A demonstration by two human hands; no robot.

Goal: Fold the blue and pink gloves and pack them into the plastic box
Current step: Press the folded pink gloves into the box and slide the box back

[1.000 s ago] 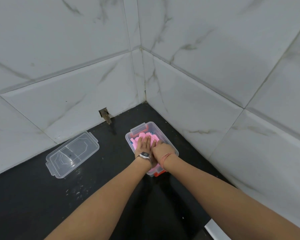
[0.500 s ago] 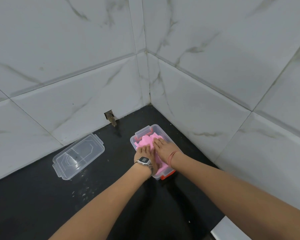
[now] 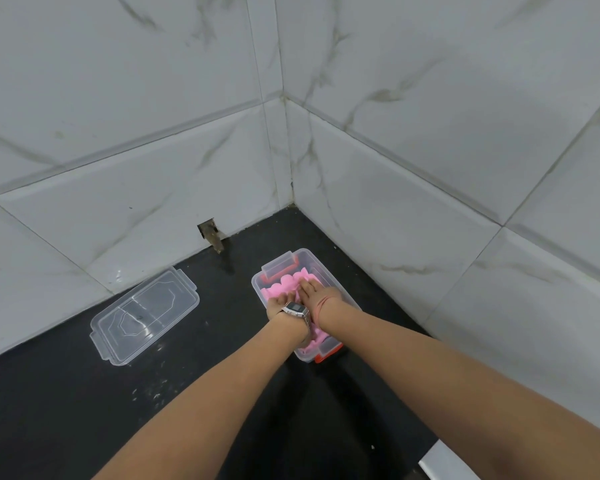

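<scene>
Counter (image 3: 66,410), black, in a tiled corner. Lid (image 3: 144,315), clear, lies well left of the box (image 3: 329,289); I judge my left hand (image 3: 278,304) nearer it for closing. Box, clear, long axis running away from me. Pink gloves (image 3: 280,289) inside, directly under both palms; blue gloves not visible. Right hand (image 3: 314,293) presses flat, fingers straight; left fingers hidden, cannot tell. Watch (image 3: 296,310): writing unreadable.

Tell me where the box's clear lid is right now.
In the head view the clear lid lies flat on the black counter, left of the plastic box and apart from it, close to the tiled wall.
</scene>
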